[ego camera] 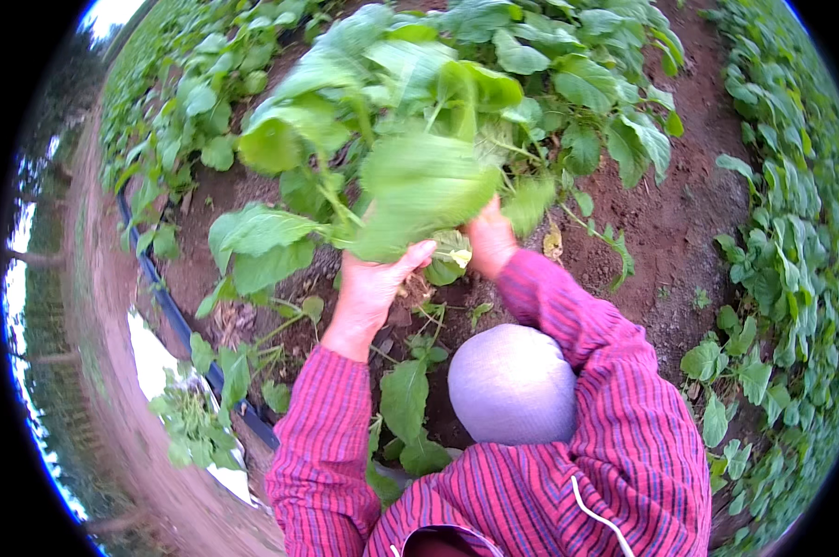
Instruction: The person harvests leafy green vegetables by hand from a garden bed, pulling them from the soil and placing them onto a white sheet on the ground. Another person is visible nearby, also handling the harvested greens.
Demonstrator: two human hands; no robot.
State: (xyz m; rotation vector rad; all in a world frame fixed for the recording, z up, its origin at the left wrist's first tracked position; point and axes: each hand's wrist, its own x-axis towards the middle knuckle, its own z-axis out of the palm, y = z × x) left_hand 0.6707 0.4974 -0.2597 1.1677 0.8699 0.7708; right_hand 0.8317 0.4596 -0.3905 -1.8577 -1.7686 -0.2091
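Both arms, in striped sleeves, reach into a large leafy green plant (419,181) growing in the row before me. My left hand (371,285) closes around the bases of its leaf stalks, thumb pointing right. Close by on the right, my right hand (489,237) is at the same plant; leaves hide its fingers, so its hold cannot be told. The broad leaves above the hands are blurred. A small pale piece (460,257), perhaps a cut stalk end, shows between the hands. Roots or dry matter (414,291) lie just below the left thumb.
A black pipe (176,313) runs along the bed's left edge. Beyond it, picked leafy greens (200,425) lie on a white sheet (148,351) beside a dirt path (106,334). Reddish soil (677,230) separates my row from dense greens (788,230) on the right. My knee (513,386) is below the hands.
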